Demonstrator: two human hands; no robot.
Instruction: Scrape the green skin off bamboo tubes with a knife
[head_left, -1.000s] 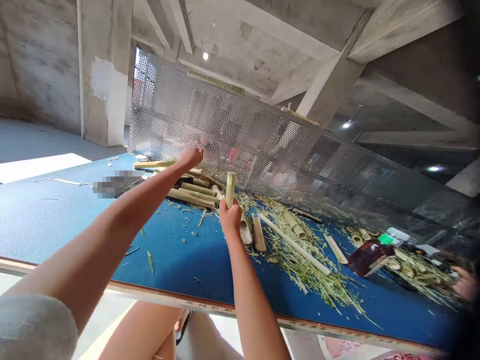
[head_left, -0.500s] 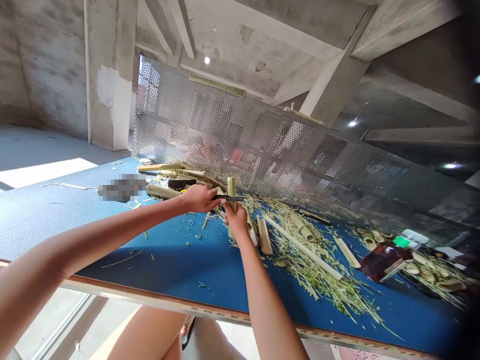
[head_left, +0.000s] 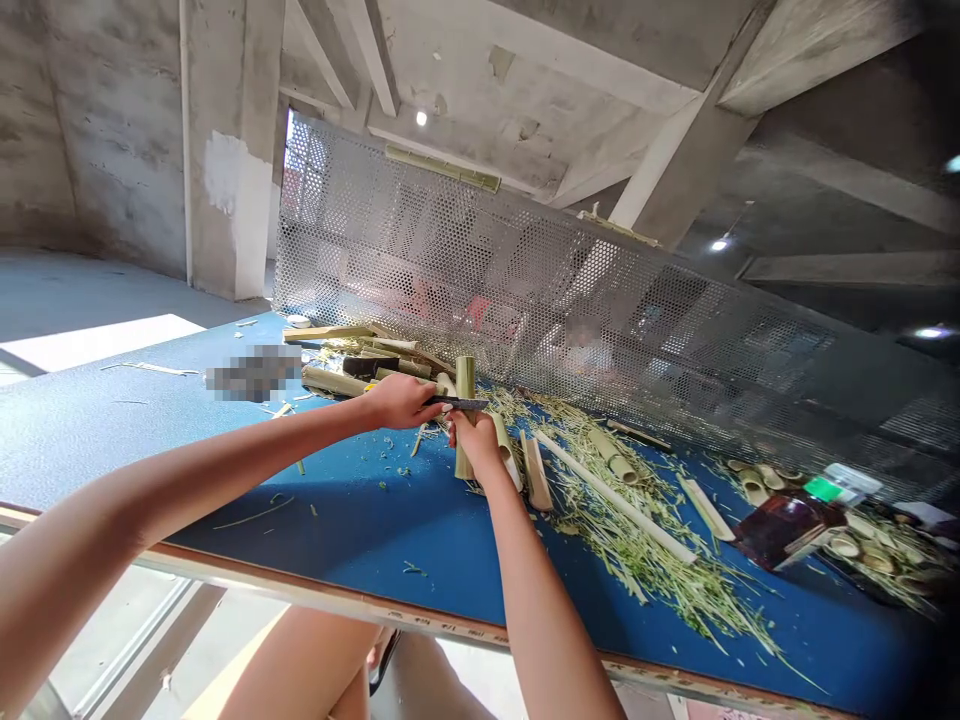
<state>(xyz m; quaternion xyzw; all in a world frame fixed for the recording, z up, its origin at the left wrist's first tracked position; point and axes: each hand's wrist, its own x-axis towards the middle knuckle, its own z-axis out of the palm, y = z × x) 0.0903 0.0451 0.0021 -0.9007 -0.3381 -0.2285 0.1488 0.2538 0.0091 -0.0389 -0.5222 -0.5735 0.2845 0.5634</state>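
My left hand [head_left: 397,400] grips a small knife [head_left: 455,403], and its dark blade lies across the top of a green bamboo tube [head_left: 466,380]. My right hand [head_left: 476,447] holds that tube upright, with its lower end reaching down near the blue tabletop [head_left: 225,480]. A short curved bamboo piece [head_left: 506,455] lies against my right wrist. Just beyond my left hand is a pile of bamboo strips and lengths [head_left: 375,350]. A black-handled tool [head_left: 367,367] rests among them.
Bamboo shavings [head_left: 637,545] and long strips cover the table to the right. A dark red jar [head_left: 784,528] stands near cut bamboo rings [head_left: 874,550]. A perforated metal screen [head_left: 525,270] runs along the far edge, with a person [head_left: 589,345] dimly visible behind it.
My left hand has come down from above the bamboo pile and now brings the knife to the tube. My right hand still holds the tube, and the view has shifted slightly.
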